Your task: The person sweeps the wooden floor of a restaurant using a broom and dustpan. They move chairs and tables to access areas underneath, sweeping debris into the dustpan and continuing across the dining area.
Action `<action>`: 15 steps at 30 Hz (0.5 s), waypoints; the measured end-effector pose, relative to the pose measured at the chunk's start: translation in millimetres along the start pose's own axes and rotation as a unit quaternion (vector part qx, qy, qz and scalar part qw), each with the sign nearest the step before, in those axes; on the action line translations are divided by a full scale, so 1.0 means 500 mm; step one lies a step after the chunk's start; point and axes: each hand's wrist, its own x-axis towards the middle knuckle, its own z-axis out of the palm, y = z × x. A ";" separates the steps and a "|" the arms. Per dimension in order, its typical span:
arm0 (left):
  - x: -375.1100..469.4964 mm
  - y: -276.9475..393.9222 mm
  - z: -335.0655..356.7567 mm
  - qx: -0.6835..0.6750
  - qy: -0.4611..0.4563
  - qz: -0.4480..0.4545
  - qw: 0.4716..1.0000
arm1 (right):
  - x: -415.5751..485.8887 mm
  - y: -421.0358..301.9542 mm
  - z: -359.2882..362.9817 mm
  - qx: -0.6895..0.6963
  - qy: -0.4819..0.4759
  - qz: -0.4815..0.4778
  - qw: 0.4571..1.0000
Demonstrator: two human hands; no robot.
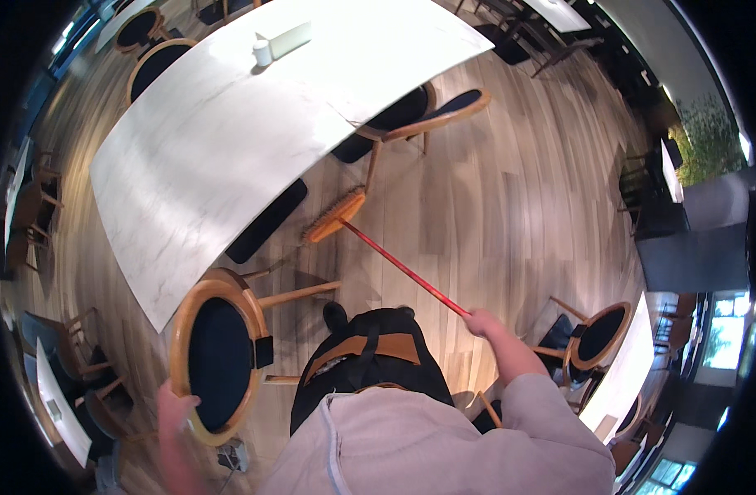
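Note:
My right hand (484, 323) grips the end of a red broom handle (406, 270). At its far end an orange push-broom head (336, 216) with dark bristles rests on the wood-look floor, beside a leg of a chair at the table. To my left, my left hand (178, 405) has hold of the rim of a wooden chair back with a dark round pad (220, 365). That chair stands by the near corner of a white marble-patterned table (186, 192). The fingers behind the rim are partly hidden.
Another wooden chair (443, 117) stands at the table's right side, and a dark seat (268, 221) shows under its edge. A white cup (262, 53) and a small holder (291, 40) sit on top. Behind my right arm is a round-backed chair (601, 336) at another table.

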 end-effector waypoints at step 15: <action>-0.287 0.268 0.399 -0.006 -0.073 0.137 0.988 | -0.260 0.737 0.045 0.289 -0.257 0.353 0.852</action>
